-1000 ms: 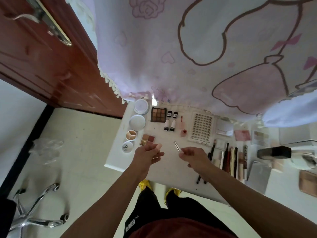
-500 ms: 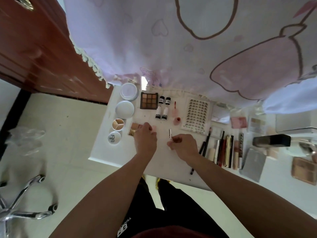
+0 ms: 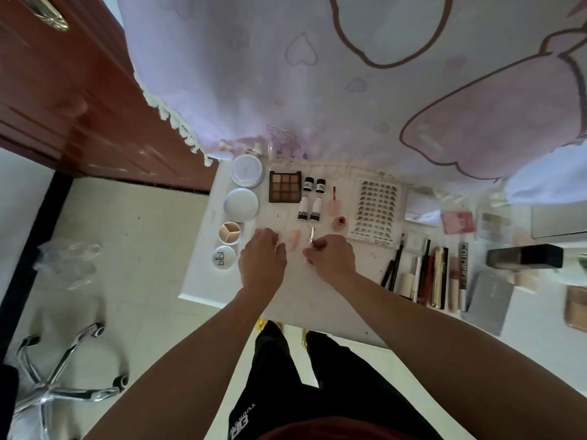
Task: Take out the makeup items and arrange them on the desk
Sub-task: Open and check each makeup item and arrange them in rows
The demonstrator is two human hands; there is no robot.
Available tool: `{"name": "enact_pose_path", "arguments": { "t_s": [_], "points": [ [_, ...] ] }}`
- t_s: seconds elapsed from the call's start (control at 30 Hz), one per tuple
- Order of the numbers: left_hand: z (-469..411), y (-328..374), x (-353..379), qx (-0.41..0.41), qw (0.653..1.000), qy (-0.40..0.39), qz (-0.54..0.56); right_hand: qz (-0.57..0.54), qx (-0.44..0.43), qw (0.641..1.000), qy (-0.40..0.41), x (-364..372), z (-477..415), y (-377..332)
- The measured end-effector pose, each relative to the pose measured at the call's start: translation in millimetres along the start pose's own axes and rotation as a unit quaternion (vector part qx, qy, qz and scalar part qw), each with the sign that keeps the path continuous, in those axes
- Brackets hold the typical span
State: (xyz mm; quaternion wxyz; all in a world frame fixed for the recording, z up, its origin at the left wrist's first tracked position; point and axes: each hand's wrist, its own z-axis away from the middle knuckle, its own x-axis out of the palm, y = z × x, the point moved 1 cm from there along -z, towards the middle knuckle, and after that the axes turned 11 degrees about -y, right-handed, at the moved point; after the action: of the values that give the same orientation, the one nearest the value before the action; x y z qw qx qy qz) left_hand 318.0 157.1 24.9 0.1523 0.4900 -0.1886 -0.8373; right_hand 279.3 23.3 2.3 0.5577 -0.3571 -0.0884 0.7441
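Note:
Makeup lies in rows on the white desk [image 3: 203,274]. My right hand [image 3: 332,258] pinches a small silver stick [image 3: 311,235] and holds it down against the desk top. A pale pink tube [image 3: 295,239] lies just left of it. My left hand [image 3: 262,260] rests knuckles up over a small blush palette, which it hides; whether its fingers hold that palette is unclear. Behind the hands sit a brown eyeshadow palette [image 3: 285,186], two white bottles [image 3: 309,208] with their black caps off, and a red nail polish [image 3: 339,223].
Round white compacts [image 3: 241,203] line the desk's left side. A lash sheet [image 3: 376,212] and a row of pencils and lip tubes [image 3: 428,276] lie to the right, beyond them a black box [image 3: 525,256]. A pink patterned cloth [image 3: 365,74] hangs behind. A chair base [image 3: 63,373] stands on the floor at left.
My right hand has brought the silver stick from the air down to the desk. The left hand turned palm down, set the pink tube down and settled over the blush palette.

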Motion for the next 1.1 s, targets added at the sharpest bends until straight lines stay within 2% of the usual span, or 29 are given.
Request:
{"name": "enact_pose_path", "arguments": {
  "t_s": [0.3, 0.6, 0.83, 0.97, 1.1],
  "points": [
    [2.3, -20.4, -15.8, -0.016, 1.0, 0.014, 0.006, -0.015, 0.033, 0.999, 0.003, 10.4, -1.0, -15.8],
    [-7.5, -16.1, -24.3, 0.024, 0.999, -0.022, 0.001, -0.008, 0.062, 0.998, 0.024, 12.0, 2.2, -23.5],
    [-26.6, -3.7, -26.3, 0.075, 0.987, -0.086, -0.109, -0.032, 0.08, 0.992, 0.092, 11.0, 14.9, -21.0],
    [-37.9, 14.9, -20.8, 0.09, 0.97, -0.143, -0.173, -0.069, 0.035, 0.988, 0.136, 8.7, 21.9, -10.1],
    [-45.1, 26.7, -11.6, 0.09, 0.955, -0.178, -0.219, -0.102, -0.001, 0.984, 0.146, 9.1, 24.9, 3.2]
  ]
}}
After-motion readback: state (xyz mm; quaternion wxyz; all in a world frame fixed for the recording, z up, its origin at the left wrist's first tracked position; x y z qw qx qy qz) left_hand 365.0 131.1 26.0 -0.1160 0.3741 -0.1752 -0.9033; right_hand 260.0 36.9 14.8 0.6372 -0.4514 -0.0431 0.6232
